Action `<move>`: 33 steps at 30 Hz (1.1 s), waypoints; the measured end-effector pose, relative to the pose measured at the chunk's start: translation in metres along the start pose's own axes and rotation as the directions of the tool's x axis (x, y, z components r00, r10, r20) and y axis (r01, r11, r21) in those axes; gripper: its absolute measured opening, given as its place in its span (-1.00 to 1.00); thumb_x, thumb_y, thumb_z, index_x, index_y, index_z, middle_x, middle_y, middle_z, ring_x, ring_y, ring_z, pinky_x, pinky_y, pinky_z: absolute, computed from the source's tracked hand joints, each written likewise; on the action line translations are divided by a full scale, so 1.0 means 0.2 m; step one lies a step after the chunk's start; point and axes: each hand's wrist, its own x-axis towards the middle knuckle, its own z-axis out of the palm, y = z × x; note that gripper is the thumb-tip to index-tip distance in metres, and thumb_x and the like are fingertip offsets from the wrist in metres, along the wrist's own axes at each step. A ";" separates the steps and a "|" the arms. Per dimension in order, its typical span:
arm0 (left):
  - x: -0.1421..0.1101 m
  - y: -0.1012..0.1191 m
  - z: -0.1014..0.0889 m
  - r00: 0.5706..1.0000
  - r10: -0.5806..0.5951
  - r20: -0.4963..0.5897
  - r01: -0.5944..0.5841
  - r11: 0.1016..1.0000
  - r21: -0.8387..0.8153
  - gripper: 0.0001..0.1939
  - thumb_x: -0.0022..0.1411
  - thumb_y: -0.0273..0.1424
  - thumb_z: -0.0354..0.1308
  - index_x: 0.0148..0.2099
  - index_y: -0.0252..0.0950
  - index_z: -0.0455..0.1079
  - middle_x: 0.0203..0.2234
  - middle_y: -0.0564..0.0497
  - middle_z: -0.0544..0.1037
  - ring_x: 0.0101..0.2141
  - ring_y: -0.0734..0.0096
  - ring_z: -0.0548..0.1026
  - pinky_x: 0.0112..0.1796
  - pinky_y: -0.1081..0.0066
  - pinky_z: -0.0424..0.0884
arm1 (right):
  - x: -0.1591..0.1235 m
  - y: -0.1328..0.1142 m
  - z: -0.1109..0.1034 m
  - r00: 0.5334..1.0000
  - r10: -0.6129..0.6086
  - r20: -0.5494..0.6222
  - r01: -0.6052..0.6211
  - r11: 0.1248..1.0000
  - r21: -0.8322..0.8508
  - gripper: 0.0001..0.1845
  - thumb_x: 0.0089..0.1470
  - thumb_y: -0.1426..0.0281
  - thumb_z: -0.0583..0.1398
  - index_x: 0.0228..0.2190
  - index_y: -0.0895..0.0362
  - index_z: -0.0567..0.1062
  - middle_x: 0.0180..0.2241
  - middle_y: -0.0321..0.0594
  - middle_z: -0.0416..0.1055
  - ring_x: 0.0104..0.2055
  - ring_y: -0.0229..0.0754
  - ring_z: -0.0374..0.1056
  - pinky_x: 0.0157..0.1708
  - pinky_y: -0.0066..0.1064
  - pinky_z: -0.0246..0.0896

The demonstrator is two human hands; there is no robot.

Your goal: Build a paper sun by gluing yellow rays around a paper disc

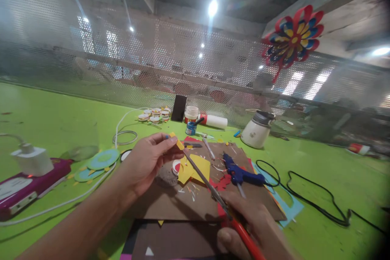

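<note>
My left hand (152, 158) pinches a small yellow piece of paper (176, 141) between thumb and fingers. My right hand (252, 223) grips scissors (210, 187) with red handles. Their long blades reach up and left, and the tip is at or very near the yellow piece; I cannot tell whether it touches. Below the blades lie yellow paper sheets (198, 168) on a brown cardboard (146, 207). A round white piece with a red centre (176, 167) peeks out beside the yellow paper. Small paper scraps are scattered on the cardboard.
A blue glue gun (243, 174) rests on the cardboard's right, its black cord (317, 189) trailing right. A white pitcher (256, 130), a blue jar (191, 128) and a phone (178, 107) stand behind. At left lie a purple power strip (61, 168) and light-blue paper discs (103, 158).
</note>
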 end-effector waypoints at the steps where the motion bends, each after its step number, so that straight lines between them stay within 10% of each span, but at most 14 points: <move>1: 0.00 0.00 0.00 1.000 0.006 0.005 -0.006 1.000 -0.003 -0.90 0.06 -0.55 0.24 -0.49 -0.41 0.44 -0.56 -0.04 0.54 -0.48 0.41 0.53 -0.35 0.43 0.49 | 0.00 0.00 0.00 1.000 -0.003 0.002 0.003 1.000 0.017 -0.51 0.09 0.05 0.12 -0.05 0.09 0.42 -0.45 -0.23 0.42 -0.46 -0.20 0.27 -0.48 -0.47 0.10; 33: -0.03 -0.04 0.03 0.995 0.050 -0.091 -0.057 0.996 -0.074 -0.87 -0.03 -0.53 0.29 -0.54 -0.38 0.40 -0.60 0.03 0.52 -0.54 0.51 0.49 -0.40 0.51 0.49 | 0.01 0.00 0.05 0.990 -0.033 -0.135 0.039 0.998 0.039 -0.49 0.07 -0.02 0.11 -0.21 0.14 0.51 -0.57 -0.31 0.31 -0.55 -0.29 0.09 -0.53 -0.47 -0.05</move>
